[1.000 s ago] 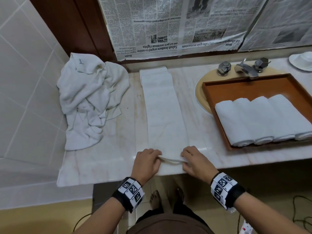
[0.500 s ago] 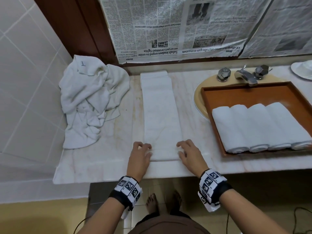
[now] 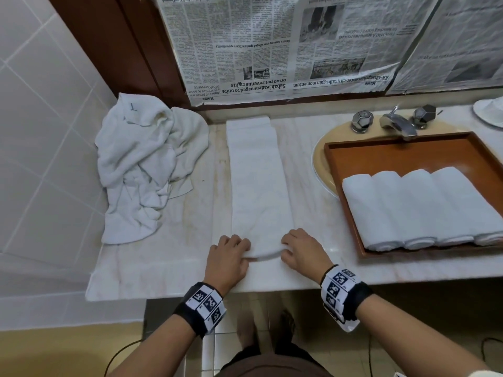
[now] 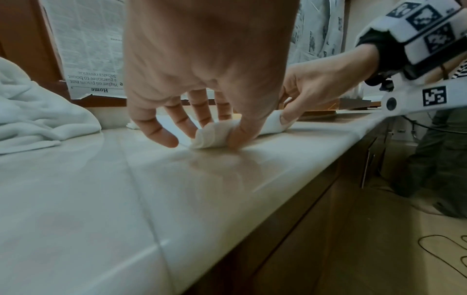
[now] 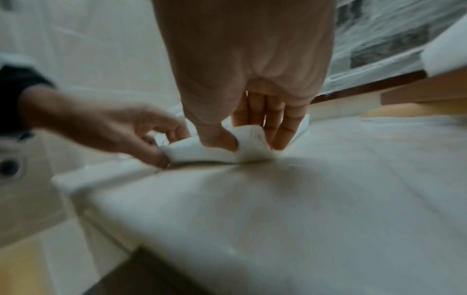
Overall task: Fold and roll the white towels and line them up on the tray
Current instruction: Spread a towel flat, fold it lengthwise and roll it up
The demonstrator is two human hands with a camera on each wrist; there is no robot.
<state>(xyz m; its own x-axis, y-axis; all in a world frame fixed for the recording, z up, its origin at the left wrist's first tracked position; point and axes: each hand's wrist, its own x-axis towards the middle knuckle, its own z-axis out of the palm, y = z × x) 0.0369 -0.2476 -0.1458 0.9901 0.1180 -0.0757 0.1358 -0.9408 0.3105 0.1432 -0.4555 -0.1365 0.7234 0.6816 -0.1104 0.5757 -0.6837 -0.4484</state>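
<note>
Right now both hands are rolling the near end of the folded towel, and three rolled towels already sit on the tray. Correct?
Not quite: the head view shows four rolled towels on the tray, not three. Both the left hand and right hand do grip the folded towel's near end.

Head view high above counter [image 3: 340, 270], wrist views low, close, sharing its edge

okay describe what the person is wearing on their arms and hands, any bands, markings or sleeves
Both forearms are bare, with no sleeves or gloves. The left hand and right hand each have a black wrist strap carrying white blocks printed with black square codes. In the left wrist view, a white bar with another code and a small lens projects from the right wrist.
</note>
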